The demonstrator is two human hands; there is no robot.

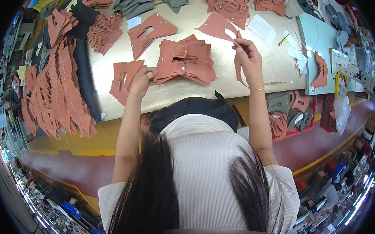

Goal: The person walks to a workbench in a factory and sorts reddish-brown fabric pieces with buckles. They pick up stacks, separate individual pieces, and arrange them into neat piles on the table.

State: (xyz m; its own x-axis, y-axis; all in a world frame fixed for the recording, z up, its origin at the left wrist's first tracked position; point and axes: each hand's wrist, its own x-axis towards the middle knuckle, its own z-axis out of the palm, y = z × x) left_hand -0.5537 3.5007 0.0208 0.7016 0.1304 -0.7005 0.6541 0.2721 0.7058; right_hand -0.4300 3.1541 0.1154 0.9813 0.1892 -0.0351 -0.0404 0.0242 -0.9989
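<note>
My right hand (248, 63) is raised over the table, thumb and fingers pinched on a flat terracotta shoe upper piece (217, 26) with a cut-out slot. A narrow part of it hangs below my fingers. My left hand (143, 81), with a ring on one finger, is closed at the edge of another slotted terracotta shoe upper piece (120, 72); the exact grip is partly hidden. Between my hands lies a stack of terracotta upper pieces (168, 51) with a covered buckle and strap on top.
More terracotta pieces (152, 29) and grey-green pieces (136, 0) lie across the far side. Long overlapping rows (56, 92) cover the left side. A paper sheet (262, 30) and yellow pen (283, 40) lie right. A red crate (308, 124) with pieces stands below the table's right edge.
</note>
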